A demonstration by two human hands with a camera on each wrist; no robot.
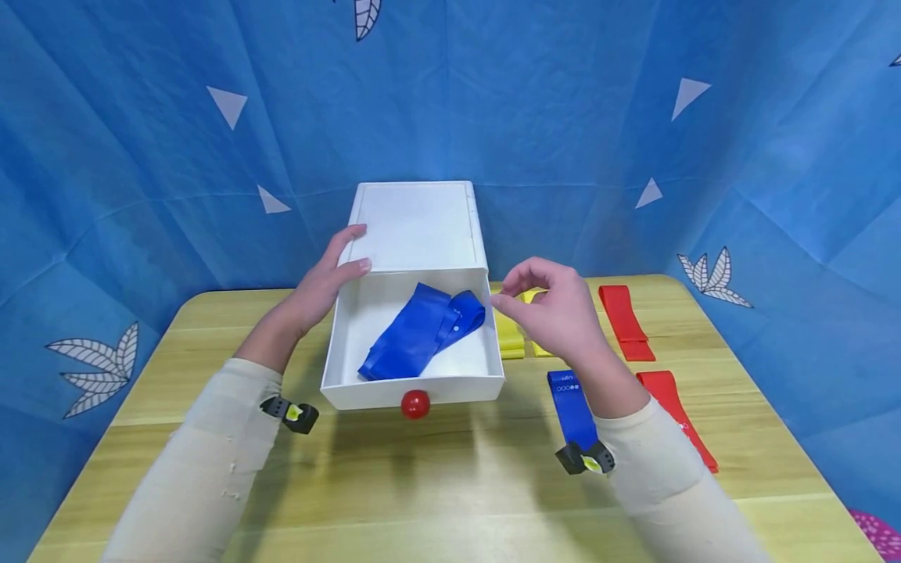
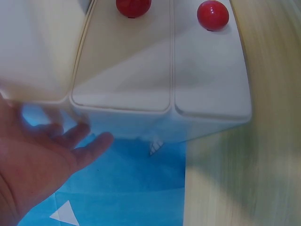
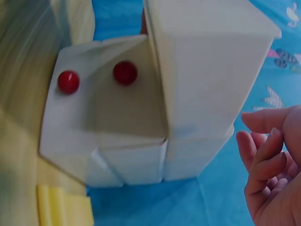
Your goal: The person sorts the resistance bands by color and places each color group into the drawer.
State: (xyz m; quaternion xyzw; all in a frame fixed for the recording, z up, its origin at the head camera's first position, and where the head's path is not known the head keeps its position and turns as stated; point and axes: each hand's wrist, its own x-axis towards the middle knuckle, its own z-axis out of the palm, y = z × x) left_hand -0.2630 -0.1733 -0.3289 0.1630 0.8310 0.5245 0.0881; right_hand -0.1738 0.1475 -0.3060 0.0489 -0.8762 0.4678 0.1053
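A white drawer cabinet [image 1: 415, 223] stands on the table, its top drawer [image 1: 414, 392] pulled out by a red knob's [image 1: 415, 404] side. Inside that drawer lie flat blue resistance bands [image 1: 408, 336], overlapping one another. My left hand [image 1: 320, 285] rests at the cabinet's left upper edge, thumb and a finger reaching onto the top. Beside the drawer's right wall is my right hand [image 1: 552, 309], fingers loosely bent and holding nothing. In the right wrist view the right hand [image 3: 275, 165] is seen empty, apart from the cabinet side.
Yellow bands [image 1: 508, 336] lie right of the cabinet, partly hidden by the right hand. Another blue band [image 1: 573, 410] lies nearer, under the right wrist. Two red bands [image 1: 626, 322] lie farther right. Two lower drawers with red knobs [image 2: 213, 15] stay closed. Blue curtain [image 1: 563, 117] hangs behind.
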